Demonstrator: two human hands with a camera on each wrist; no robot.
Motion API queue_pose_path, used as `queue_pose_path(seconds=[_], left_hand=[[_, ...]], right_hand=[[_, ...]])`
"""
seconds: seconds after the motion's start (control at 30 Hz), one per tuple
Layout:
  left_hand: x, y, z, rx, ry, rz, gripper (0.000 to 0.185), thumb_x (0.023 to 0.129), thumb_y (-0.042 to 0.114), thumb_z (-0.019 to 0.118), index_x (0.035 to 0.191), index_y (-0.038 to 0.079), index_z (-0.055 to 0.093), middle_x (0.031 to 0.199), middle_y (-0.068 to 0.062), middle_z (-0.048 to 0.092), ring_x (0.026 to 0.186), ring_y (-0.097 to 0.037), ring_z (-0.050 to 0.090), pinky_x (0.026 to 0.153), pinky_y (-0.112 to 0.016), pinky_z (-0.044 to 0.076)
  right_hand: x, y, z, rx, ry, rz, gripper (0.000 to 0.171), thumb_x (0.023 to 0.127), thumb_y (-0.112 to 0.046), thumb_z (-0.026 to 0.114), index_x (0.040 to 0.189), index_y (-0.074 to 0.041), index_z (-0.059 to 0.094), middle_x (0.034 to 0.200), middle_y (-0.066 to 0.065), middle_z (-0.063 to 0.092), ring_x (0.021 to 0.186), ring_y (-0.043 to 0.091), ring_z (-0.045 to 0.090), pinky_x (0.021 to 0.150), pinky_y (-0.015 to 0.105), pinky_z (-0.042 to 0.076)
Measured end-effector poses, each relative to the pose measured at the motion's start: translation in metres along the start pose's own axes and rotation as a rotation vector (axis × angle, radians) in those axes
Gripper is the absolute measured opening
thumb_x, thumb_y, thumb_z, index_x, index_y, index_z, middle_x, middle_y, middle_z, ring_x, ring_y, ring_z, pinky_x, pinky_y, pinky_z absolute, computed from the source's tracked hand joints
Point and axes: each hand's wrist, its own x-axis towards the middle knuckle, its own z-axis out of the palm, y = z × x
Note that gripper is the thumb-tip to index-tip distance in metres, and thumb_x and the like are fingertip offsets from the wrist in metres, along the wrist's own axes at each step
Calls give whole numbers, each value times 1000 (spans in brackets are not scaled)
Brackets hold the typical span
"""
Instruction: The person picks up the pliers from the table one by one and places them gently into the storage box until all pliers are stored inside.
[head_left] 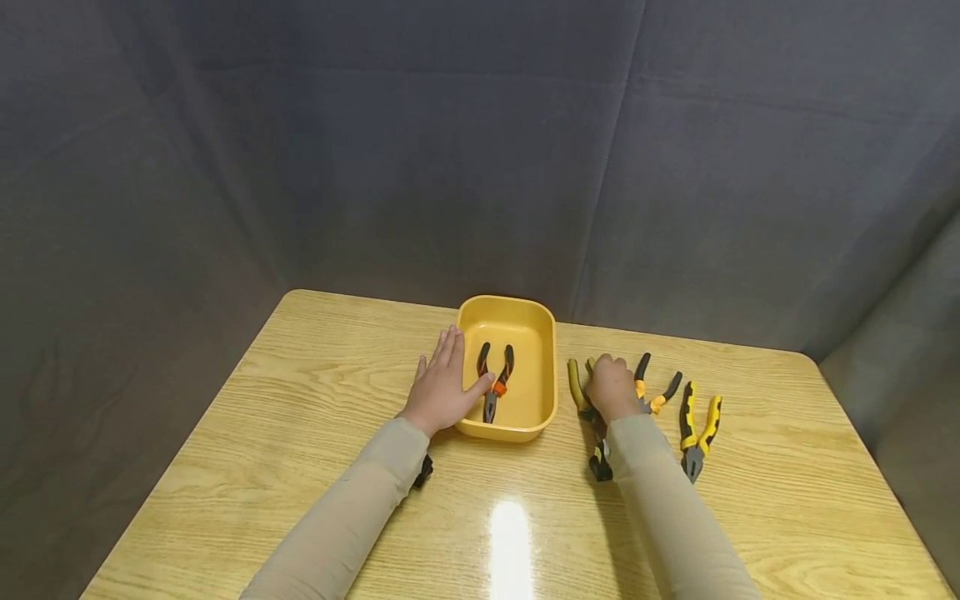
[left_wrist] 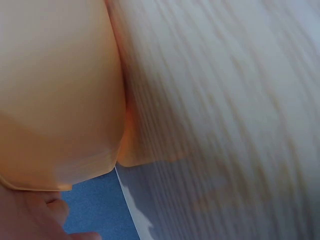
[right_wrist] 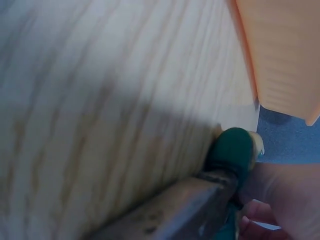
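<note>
Nearest the camera, a beige left sleeve (head_left: 337, 517) and a beige right sleeve (head_left: 675, 517) stretched across the pale wood-grain table (head_left: 337, 358). The right hand (head_left: 613, 390) had its fingers curled on one handle of the green-handled pliers with a dark metal nose (head_left: 577, 388), which lay on the table to the right of the yellow rounded rectangular tray (head_left: 537, 392), apart from it. The left hand (head_left: 442, 390) lay with straight fingers along the tray's left rim, clamped on nothing.

The green-handled pliers looked stiff, sturdy and rather heavy for their size, with little to break; the bare metal was probably slicker than the coated handles. The surest hold seemed to be round both handles near the pivot, since one handle alone might let the other swing. Their long axis ran roughly front to back, handles spread toward the far edge, nose toward the person.
</note>
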Motion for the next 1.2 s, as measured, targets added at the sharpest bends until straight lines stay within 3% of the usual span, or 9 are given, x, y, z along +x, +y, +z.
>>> queue_pose_path(seconds=[0.2,0.43,0.6,0.93,1.1,1.2], left_hand=[[1,-1,1,1,3,5,93,102,59,48,162,2,6,170,-11,1,156,-24,-1,121,-60,8],[2,-4,5,-7,9,2,93,101,59,49,162,3,6,170,-11,1,156,-23,-1,122,-59,9],[2,-3,5,-19,9,-4,94,101,59,50,162,3,7,170,-11,1,156,-23,-1,122,-59,9],[3,-6,6,-24,12,-1,93,101,60,48,162,3,6,170,-11,1,156,-23,-1,122,-59,11],[2,-5,4,-35,9,4,93,101,60,48,162,4,6,170,-10,1,156,-23,-1,122,-59,11],[2,-4,3,-38,8,7,92,102,59,48,162,4,6,170,-11,1,156,-23,-1,122,-59,11]], right_hand=[[1,4,-3,40,-50,-6,25,91,-1,64,105,17,55,100,34,60,93,48,63,81,55,53],[-2,6,-8,142,-92,22,17,92,-4,66,92,7,54,82,19,60,73,30,57,67,43,50],[-2,11,-9,207,-75,30,14,88,-2,66,87,5,54,78,13,56,69,26,54,62,37,48],[-3,17,-11,343,-51,-5,30,87,-3,65,108,16,58,93,25,63,72,27,61,60,32,51],[-7,18,-12,428,-94,31,40,93,-8,62,123,19,59,114,34,64,89,36,66,71,41,57],[-9,17,-13,505,-127,73,40,98,-12,59,124,18,60,109,31,66,82,31,66,69,40,56]])
